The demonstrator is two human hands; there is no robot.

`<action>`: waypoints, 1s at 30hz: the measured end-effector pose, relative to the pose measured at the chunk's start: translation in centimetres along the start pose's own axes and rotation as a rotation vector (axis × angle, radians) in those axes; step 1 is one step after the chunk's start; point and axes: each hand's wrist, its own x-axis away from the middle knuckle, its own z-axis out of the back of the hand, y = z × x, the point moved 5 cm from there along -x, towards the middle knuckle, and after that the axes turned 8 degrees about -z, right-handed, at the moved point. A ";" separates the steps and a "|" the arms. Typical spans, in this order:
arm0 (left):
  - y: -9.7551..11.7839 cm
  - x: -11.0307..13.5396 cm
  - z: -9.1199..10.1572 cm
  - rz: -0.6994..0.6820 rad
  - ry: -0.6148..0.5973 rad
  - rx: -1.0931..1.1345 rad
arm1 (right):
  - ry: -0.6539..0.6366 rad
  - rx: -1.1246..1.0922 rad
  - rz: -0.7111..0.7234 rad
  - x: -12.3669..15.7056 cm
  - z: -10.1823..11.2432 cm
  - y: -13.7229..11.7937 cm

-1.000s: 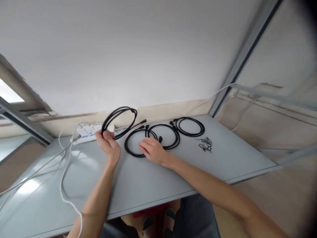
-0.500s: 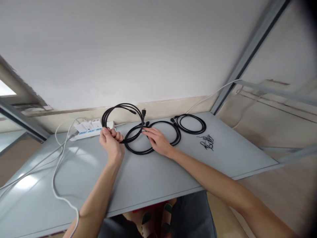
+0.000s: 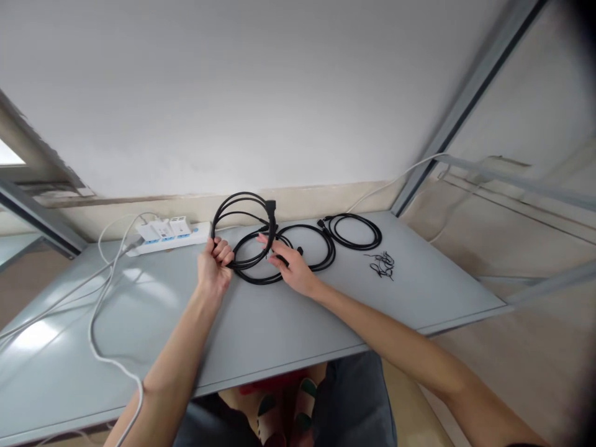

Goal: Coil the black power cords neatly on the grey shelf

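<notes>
Our left hand [image 3: 215,268] grasps a black cable coil [image 3: 271,225]; we cannot tell whether our right hand [image 3: 294,268], against it, grips. Chargers [image 3: 179,226] fill sockets in the power strip [image 3: 201,233].

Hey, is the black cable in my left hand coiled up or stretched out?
Coiled. The black cable forms several round loops between the left hand and the right hand.
</notes>
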 end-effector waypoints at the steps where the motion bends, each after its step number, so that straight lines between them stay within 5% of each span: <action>1: -0.3 0.1 -0.1 0.038 -0.009 0.019 | -0.010 -0.010 0.000 0.1 -0.2 -0.2; 9: -1.0 1.0 -1.2 0.057 -0.071 -0.016 | -0.045 -0.182 -0.242 0.8 -1.1 1.1; 24: -0.7 -0.7 1.2 -0.176 0.021 -0.301 | 0.081 0.036 -0.248 0.4 1.9 2.2; 30: 0.3 -0.7 1.4 -0.373 -0.008 -0.751 | 0.177 0.067 -0.200 0.2 2.8 2.1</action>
